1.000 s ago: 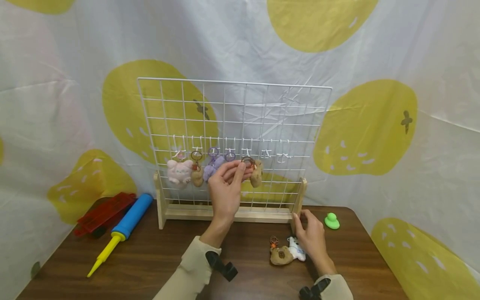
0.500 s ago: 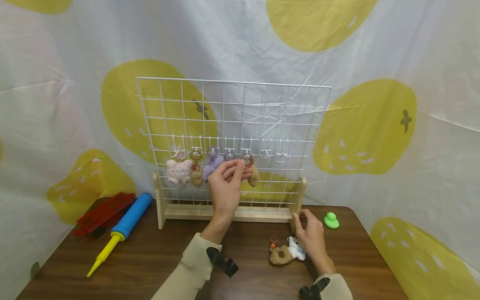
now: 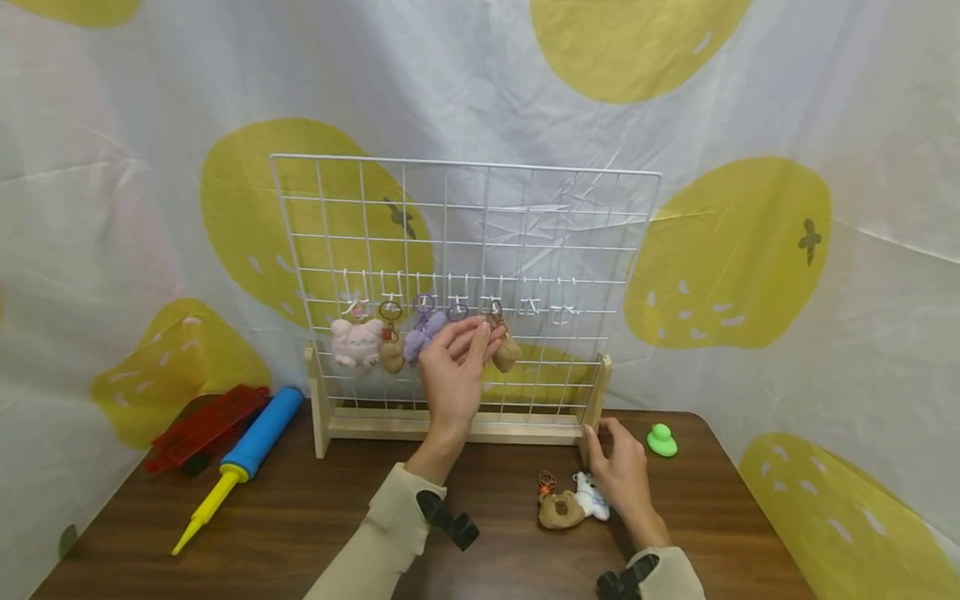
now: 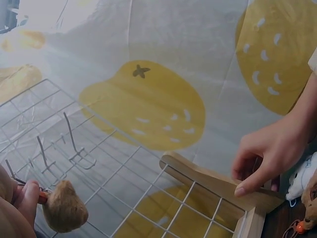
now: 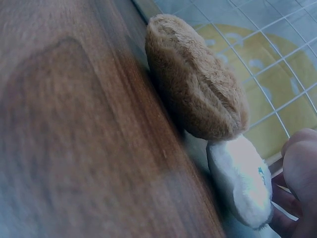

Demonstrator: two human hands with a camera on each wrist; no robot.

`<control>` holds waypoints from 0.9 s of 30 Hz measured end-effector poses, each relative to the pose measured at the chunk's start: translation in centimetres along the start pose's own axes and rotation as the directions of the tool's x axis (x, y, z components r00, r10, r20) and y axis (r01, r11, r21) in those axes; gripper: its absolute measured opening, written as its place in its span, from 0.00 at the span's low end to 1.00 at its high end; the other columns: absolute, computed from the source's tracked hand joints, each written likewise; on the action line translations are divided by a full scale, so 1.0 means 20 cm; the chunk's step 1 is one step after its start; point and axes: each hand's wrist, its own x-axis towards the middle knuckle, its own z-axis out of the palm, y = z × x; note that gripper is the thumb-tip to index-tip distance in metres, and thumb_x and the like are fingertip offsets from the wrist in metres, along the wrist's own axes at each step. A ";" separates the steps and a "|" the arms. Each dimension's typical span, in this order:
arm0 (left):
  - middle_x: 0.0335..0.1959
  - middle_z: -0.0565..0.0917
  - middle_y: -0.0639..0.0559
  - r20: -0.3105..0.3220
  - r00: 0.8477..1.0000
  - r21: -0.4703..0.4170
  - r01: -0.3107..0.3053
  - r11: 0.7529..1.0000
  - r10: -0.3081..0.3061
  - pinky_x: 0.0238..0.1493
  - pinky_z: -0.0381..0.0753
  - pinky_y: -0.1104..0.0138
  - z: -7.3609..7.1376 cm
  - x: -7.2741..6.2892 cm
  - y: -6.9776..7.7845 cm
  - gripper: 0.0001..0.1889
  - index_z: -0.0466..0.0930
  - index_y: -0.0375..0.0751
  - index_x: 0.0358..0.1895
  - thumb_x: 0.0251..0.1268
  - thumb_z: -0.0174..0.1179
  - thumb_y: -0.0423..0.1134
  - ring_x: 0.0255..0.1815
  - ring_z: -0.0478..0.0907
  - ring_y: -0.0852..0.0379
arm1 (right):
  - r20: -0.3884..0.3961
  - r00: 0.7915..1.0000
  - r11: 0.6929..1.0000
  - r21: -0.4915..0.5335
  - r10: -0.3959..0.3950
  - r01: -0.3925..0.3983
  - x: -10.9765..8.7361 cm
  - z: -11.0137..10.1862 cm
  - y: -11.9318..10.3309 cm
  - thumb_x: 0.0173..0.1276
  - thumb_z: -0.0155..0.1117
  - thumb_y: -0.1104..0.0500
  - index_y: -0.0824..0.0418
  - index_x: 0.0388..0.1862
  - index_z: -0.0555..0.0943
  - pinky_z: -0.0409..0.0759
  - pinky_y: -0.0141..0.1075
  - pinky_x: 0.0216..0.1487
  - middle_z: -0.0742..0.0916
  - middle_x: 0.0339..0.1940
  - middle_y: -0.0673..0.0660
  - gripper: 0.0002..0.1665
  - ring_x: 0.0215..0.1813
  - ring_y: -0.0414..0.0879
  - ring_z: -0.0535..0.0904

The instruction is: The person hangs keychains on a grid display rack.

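My left hand pinches a small brown plush keychain by its orange bead and ring, in front of a white hook on the wire grid rack. In the left wrist view the brown plush dangles beside the fingertips; whether its ring sits on the hook cannot be made out. With thumb and fingers, my right hand grips the rack's right wooden foot. Beside that hand lie a brown bear keychain and a white plush keychain on the table.
A pink plush, a brown plush and a purple plush hang further left on the grid. Bare hooks are at right. A blue and yellow pump, a red object and a green duck stand on the table.
The pinched brown plush has shifted slightly left, and its ring has turned and risen towards the hook. My right hand keeps its hold on the wooden foot.
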 end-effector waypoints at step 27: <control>0.48 0.92 0.33 -0.024 1.000 0.075 0.022 0.997 -0.020 0.51 0.93 0.61 -0.15 -0.13 -0.06 0.12 0.86 0.28 0.54 0.75 0.70 0.32 0.47 0.93 0.38 | 0.007 1.000 1.000 -0.001 0.017 -0.017 0.00 0.00 0.00 0.78 0.72 0.58 0.65 0.44 0.85 0.86 0.61 0.49 0.92 0.39 0.65 0.10 0.47 0.63 0.90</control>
